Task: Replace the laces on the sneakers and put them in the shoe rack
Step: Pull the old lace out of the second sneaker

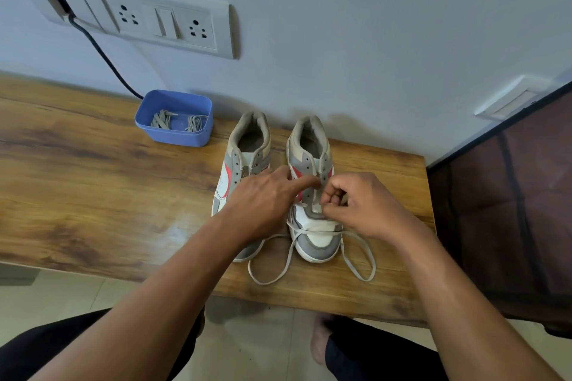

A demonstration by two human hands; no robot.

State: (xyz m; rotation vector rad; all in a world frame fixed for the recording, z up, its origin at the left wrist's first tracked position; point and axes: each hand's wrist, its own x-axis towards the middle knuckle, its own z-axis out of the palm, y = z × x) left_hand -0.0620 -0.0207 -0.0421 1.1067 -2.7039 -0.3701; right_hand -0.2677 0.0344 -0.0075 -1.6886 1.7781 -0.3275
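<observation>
On table (93,189): two sneakers (311,182), two hands (365,204).

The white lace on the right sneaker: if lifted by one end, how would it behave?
Likely floppy: the white lace lies in slack loops over the table edge. Probably very light, flat and thin. It may drag through the right sneaker eyelets rather than lift it.

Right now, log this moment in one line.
left hand: steadying right sneaker | right hand: pinching lace | left sneaker: unlaced
</observation>
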